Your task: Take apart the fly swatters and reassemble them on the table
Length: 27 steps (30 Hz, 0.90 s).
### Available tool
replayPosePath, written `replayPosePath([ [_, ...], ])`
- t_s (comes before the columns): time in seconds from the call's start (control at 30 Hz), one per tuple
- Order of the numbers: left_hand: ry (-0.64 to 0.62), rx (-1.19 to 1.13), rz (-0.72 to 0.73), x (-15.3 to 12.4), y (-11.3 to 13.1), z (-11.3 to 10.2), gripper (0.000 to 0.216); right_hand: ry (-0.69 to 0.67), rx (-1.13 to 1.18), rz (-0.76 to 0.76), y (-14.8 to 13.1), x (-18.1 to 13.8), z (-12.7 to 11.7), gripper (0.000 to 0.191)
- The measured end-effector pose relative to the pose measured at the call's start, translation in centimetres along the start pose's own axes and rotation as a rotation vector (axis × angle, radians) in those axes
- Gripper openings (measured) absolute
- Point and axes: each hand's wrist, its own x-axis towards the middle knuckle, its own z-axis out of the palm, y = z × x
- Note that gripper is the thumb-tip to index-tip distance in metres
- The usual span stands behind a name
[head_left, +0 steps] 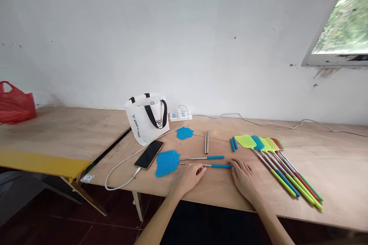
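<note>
Saw a pale-brown wooden desk with its rear edge along the white wall and its front edge under both forearms. Found bare wood between the hands, a wedge of it right of the right hand, and the widest stretch toward the right side. Found the nearer thin silver metal rod with blue tubular grip near the front edge, long axis running left to right, blue end pointing right. Saw the second blue-gripped silver metal rod just behind, nearly parallel and pointing likewise. Noted the left hand with curled fingers at the nearer rod's metal part; could not tell whether closed on it or merely resting. Noted the right hand palm down, fingers loosely bent, fingertips at the blue end; could not tell of any hold there. Saw flat blue plastic swatter heads overlapping left of the rods, necks pointing right. Found two slim silver metal tubes toward the rear edge, long axes front to rear, and two short blue tubes farther right. Saw assembled multicoloured swatters with metal shafts fanned on the right, heads toward the rear edge, grips slanting to the front edge.
</note>
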Motion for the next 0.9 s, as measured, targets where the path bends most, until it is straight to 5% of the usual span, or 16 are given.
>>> replayPosePath([
  [0.9,-0.013,-0.002,-0.016,-0.03,0.27,-0.31,0.038,0.018,-0.020,-0.021,0.01,0.03,0.05,0.035],
])
